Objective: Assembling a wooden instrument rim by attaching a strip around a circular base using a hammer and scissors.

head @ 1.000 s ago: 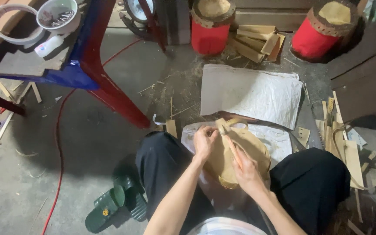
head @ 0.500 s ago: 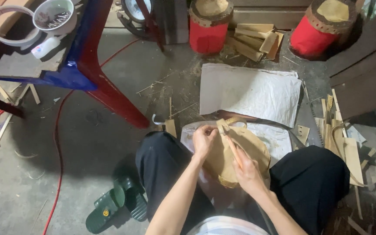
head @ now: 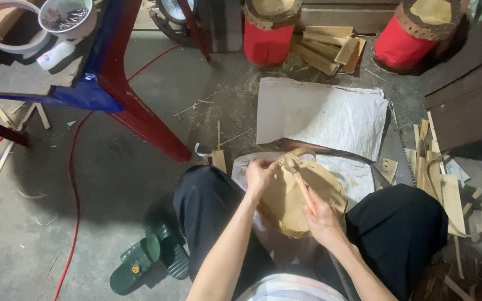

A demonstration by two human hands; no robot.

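Where sawdust lies: grey concrete floor (head: 112, 184), white sack (head: 330, 114), green sandals (head: 146, 262).

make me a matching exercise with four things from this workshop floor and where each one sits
Things:
1. green sandals
2. white sack
3. round tan piece
4. white bowl

Places:
A. on the blue and red table, top left
B. on the person's lap, left hand at its edge, right hand on it
C. on the floor beside the person's left leg
D. spread flat on the floor ahead of the knees

Pairs: 1-C, 2-D, 3-B, 4-A
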